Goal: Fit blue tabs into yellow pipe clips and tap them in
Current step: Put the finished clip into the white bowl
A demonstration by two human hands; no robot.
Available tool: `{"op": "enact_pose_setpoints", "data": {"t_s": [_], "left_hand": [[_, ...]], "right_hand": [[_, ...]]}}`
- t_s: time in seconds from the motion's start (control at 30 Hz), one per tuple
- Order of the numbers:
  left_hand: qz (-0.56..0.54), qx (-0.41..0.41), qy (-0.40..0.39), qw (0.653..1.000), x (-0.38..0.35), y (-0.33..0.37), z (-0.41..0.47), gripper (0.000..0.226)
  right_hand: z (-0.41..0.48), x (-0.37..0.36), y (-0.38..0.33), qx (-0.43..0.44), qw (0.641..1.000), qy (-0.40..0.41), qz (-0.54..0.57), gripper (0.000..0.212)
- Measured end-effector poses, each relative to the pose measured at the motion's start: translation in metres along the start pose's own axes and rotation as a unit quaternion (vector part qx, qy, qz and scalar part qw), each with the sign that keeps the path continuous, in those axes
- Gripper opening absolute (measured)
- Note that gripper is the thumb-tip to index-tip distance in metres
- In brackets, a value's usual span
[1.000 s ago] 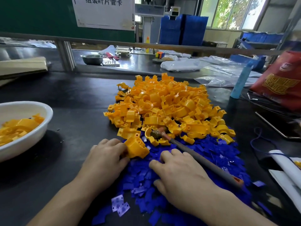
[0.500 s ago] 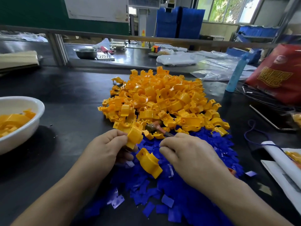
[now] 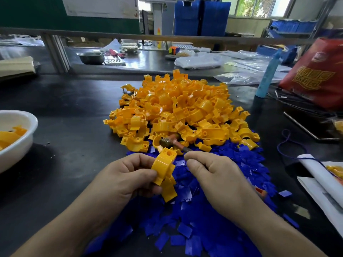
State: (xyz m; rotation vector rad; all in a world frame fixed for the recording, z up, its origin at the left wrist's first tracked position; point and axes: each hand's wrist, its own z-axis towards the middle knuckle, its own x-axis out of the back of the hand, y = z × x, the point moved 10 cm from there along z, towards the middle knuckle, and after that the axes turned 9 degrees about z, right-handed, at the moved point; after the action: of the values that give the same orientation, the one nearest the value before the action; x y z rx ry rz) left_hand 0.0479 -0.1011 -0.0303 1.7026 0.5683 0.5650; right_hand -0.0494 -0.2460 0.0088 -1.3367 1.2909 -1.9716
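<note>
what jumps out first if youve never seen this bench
A big heap of yellow pipe clips fills the middle of the table, with a spread of blue tabs in front of it, nearer the person. Over the tabs the left hand grips one yellow clip, and a small hammer lies at the heap's near edge.

Daylight from the windows (image 3: 259, 6) at the far right lights the scene brightly; the dark bench (image 3: 74, 108) shows soft glare far off, edges bow from the wide lens, and the background is slightly soft
</note>
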Motion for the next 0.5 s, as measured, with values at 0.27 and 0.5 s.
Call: {"op": "enact_pose_setpoints", "data": {"t_s": [0.27,0.5], "left_hand": [[0.005,-0.008,0.014,1.0,0.003,0.002,0.0,0.022],[0.007,-0.016,0.007,1.0,0.0,0.005,-0.003,0.022]], "right_hand": [[0.0,-0.01,0.013,-0.126,0.929,-0.028,0.346,0.021],[0.001,-0.017,0.011,-0.179,0.775,-0.056,0.603,0.043]]}}
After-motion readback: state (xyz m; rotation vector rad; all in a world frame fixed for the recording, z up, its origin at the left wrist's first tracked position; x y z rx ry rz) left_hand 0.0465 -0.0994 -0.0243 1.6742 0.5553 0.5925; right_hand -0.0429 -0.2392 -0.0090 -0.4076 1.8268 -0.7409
